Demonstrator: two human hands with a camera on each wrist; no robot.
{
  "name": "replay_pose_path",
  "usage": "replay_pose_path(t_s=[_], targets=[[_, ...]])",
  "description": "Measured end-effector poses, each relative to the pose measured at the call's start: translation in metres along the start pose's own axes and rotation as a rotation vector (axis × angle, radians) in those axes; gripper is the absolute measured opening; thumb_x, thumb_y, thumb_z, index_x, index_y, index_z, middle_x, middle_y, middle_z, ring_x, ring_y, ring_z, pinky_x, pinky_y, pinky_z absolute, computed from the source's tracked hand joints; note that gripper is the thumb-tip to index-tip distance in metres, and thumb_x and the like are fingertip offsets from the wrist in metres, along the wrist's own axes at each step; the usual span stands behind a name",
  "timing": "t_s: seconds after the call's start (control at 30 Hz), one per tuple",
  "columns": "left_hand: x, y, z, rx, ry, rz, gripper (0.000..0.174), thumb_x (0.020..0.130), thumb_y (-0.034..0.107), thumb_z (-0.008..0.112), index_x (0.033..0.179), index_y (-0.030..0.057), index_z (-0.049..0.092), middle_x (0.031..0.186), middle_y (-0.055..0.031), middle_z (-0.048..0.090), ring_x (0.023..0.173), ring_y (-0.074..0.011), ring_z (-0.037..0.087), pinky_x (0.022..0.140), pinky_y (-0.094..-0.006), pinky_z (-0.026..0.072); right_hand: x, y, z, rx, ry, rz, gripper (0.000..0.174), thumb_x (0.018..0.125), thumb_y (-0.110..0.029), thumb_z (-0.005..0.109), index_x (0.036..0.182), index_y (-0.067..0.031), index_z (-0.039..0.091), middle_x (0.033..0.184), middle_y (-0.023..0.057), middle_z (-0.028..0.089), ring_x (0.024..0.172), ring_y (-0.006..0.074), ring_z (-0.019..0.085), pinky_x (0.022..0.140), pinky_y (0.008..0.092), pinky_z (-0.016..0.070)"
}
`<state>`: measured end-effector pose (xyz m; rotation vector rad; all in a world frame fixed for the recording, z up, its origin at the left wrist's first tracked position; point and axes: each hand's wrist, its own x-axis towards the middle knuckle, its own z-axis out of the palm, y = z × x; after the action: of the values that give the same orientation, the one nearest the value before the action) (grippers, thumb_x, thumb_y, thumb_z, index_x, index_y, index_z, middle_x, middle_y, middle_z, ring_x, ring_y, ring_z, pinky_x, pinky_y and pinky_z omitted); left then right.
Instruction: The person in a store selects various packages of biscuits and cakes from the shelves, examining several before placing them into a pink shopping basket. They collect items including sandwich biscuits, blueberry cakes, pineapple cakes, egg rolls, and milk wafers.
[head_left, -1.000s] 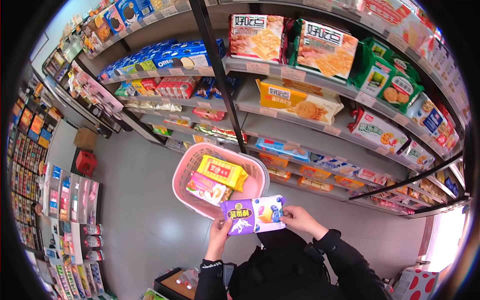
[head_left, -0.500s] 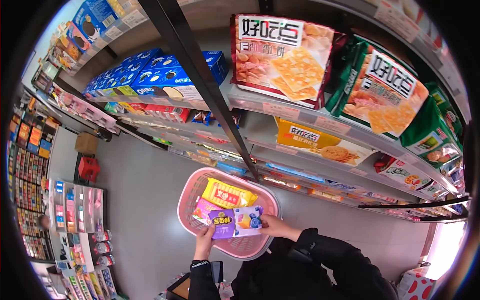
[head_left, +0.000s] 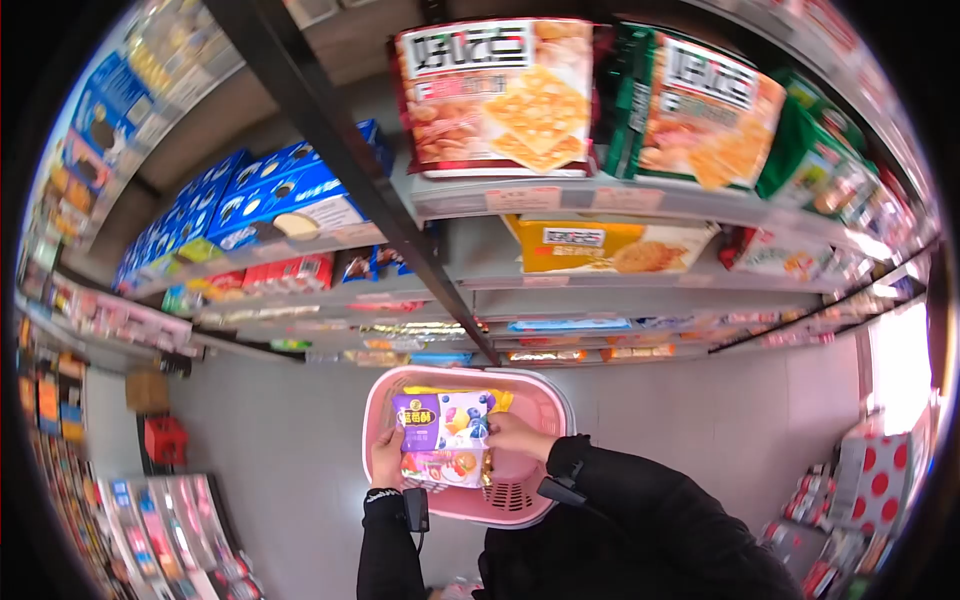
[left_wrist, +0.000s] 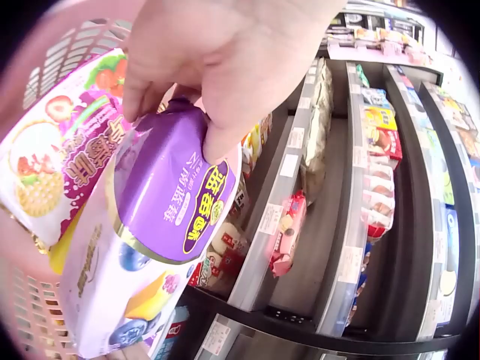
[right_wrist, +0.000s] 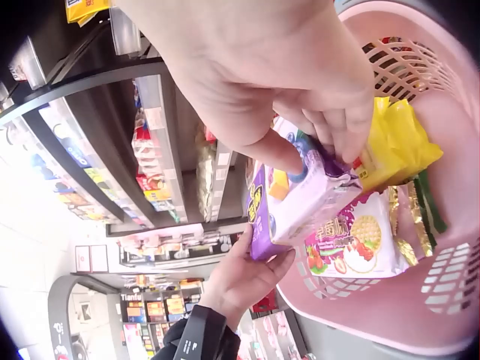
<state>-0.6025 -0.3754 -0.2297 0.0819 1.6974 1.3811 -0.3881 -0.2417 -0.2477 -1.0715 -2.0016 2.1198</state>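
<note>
Both hands hold a purple and white blueberry pastry pack inside the mouth of a pink basket. My left hand pinches its purple end, thumb on one face and fingers behind, as the left wrist view shows. At the opposite end, my right hand pinches the white corner printed with blueberries. Under the pack in the basket lie a pink and white strawberry pastry pack and a yellow pack, the yellow one largely covered in the head view.
Shelves of biscuits rise beyond the basket, with a red almond cracker pack, blue Oreo boxes and a yellow biscuit pack. Grey floor surrounds the basket. A dark shelf post stands at left of centre.
The blueberry pack has moved from in front of the basket to over the packs inside it, with both hands still holding it. The head view has shifted nearer the shelves.
</note>
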Motion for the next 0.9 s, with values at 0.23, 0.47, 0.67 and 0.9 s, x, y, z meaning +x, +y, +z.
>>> replay_pose_path(t_s=[0.23,0.47,0.67,0.9], targets=[[0.047,0.0,-0.01,0.362,-0.15,0.096,0.028,0.087,0.017,0.047,0.1,-0.0071,0.055,0.086,-0.0082,0.06,0.075,-0.0137,0.056,0.069,-0.0264,0.0455,0.034,0.018,0.039,0.294,0.233,0.024,0.042,0.064,-0.009,0.056,0.103,0.0061,0.049,0.094,0.0178,0.058,0.091,0.0272,0.056,0.08,0.0314,0.0415],[0.014,0.011,-0.017,0.164,-0.286,0.092,0.032,0.084,0.018,0.05,0.11,0.0011,0.048,0.089,-0.003,0.054,0.072,-0.0087,0.047,0.063,-0.0235,0.0395,-0.019,-0.009,0.055,0.002,0.441,0.064,0.056,0.067,-0.021,0.062,0.115,0.0035,0.044,0.108,0.0244,0.052,0.1,0.0329,0.051,0.085,0.0355,0.0401],[-0.033,-0.016,-0.057,0.407,-0.167,0.448,0.029,0.08,0.005,0.048,0.108,-0.0036,0.049,0.104,-0.0124,0.054,0.097,-0.0198,0.051,0.085,-0.0305,0.0392,-0.124,-0.027,0.031,-0.137,0.16,-0.082,0.034,0.075,-0.016,0.051,0.105,0.0003,0.054,0.101,0.0175,0.058,0.092,0.0278,0.055,0.081,0.034,0.0422],[-0.115,-0.024,-0.034,0.417,-0.438,0.28,0.021,0.083,0.006,0.048,0.102,-0.0031,0.051,0.091,-0.0105,0.059,0.079,-0.0154,0.058,0.07,-0.0256,0.0465,-0.212,-0.008,0.008,-0.155,0.292,0.028,0.037,0.08,-0.022,0.054,0.11,-0.0002,0.052,0.107,0.0149,0.056,0.096,0.0245,0.055,0.083,0.0324,0.0425]])
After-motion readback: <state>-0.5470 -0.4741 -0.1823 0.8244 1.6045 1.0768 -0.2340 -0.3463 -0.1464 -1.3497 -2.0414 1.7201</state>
